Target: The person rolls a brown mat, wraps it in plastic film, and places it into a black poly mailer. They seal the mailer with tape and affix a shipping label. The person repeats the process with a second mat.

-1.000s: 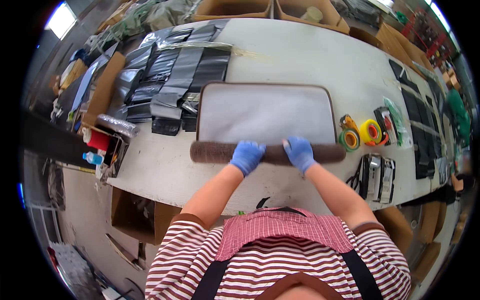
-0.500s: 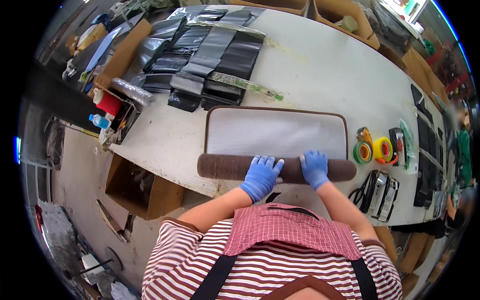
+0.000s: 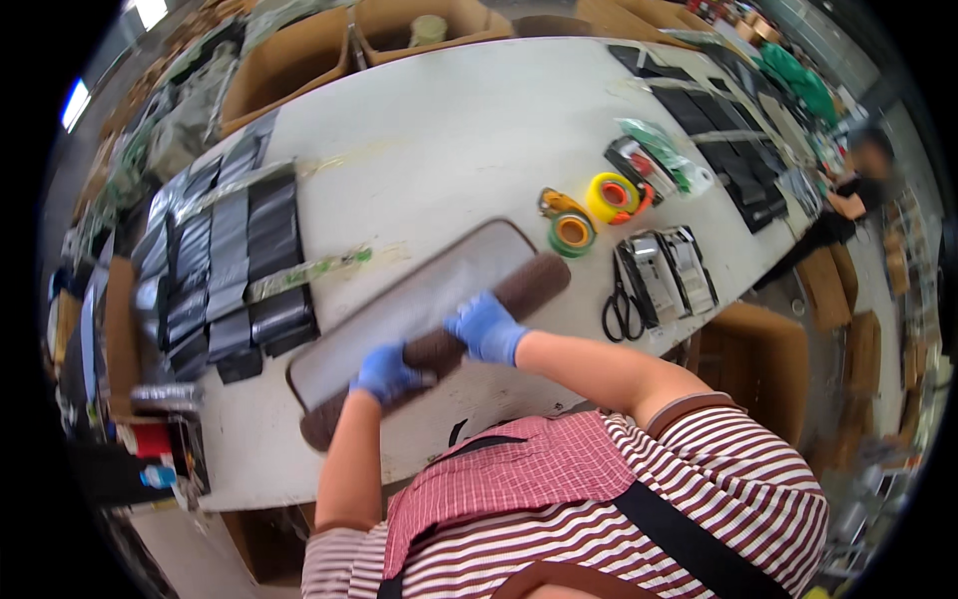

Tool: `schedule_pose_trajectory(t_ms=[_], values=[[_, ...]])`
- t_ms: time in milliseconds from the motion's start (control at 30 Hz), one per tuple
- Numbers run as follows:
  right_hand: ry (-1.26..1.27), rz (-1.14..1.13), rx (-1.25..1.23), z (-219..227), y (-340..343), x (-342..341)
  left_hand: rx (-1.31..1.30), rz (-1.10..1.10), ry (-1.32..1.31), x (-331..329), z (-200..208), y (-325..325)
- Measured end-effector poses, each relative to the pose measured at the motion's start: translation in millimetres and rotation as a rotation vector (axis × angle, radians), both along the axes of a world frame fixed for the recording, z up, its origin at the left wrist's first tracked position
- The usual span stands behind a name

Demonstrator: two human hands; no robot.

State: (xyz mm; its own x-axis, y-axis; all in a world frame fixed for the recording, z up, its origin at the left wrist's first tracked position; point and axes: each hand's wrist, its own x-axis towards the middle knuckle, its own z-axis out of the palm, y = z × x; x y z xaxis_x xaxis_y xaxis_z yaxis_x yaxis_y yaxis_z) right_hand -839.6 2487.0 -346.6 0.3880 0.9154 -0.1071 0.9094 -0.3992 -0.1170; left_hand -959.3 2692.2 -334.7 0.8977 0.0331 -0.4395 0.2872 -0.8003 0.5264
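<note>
A brown mat (image 3: 534,287) with a pale grey-white underside and dark brown edging lies on the table, partly rolled up from its near side. Its unrolled strip (image 3: 424,290) stretches out flat beyond the roll. My left hand (image 3: 387,373), in a blue glove and slightly blurred, grips the roll left of its middle, thumb on the near side. Over the roll to the right of it, my right hand (image 3: 485,327), also blue-gloved, has its fingers curved onto the far side. The underside of the roll is hidden.
Right of the mat are tape rolls (image 3: 573,233), a yellow tape roll (image 3: 611,197), black scissors (image 3: 622,311) and packaged items (image 3: 667,275). Stacked dark plastic bags (image 3: 235,245) lie left, more black bags (image 3: 728,150) far right. Cardboard boxes (image 3: 284,85) border the table; another person (image 3: 848,205) stands at right.
My view has turned to the right, so the mat now appears slanted. The roll has grown toward the far side, leaving a narrower flat strip. Both hands remain on it.
</note>
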Motion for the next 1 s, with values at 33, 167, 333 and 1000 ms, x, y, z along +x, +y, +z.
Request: schedule_pose_trajectory(t_ms=[33, 167, 333, 1000], values=[[0.051, 0.036, -0.005, 1.9, -18.4, -17.3, -0.15, 0.011, -0.042, -23.0, -7.5, -11.4], [0.243, -0.031, -0.08, 2.8, -49.7, -57.9, 0.29, -0.163, -0.451, -91.8, -4.8, -66.0], [0.381, -0.012, -0.067, 13.9, -26.1, -10.3, 0.688, -0.109, -0.378, -66.1, -37.1, -76.0], [0.021, -1.184, 0.19, -4.0, -285.9, 180.9, 0.271, -0.064, -0.316, -56.9, -34.3, -71.8]])
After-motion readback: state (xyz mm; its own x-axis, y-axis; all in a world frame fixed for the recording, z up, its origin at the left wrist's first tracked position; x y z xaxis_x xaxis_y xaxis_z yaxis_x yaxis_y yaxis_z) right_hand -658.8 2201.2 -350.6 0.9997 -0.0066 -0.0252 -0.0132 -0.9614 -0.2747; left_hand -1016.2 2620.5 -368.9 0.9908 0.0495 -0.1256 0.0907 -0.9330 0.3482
